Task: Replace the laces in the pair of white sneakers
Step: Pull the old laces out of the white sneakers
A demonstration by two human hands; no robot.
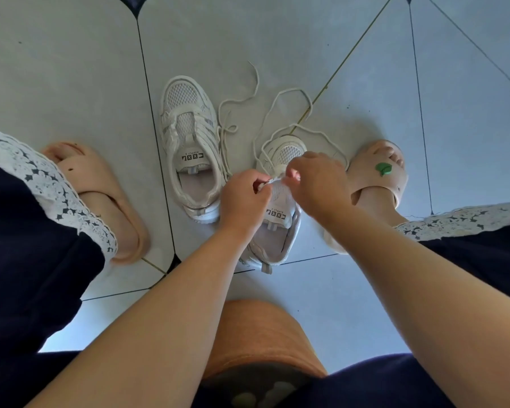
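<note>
While the left hand (242, 198) and right hand (315, 184) each have a pinching grip on the lace (296, 89) over the near sneaker (277, 231), it looks like mid-threading. Next, I'd guess, is poking the tip through an eyelet. The other sneaker (189, 136) sits just beside it, slippers (100, 184) hem in both sides, and there's open floor (277, 39) ahead.

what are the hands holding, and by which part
The left hand and the right hand each pinch the lace on a short stretch between them, just above the nearer sneaker's tongue.
</note>
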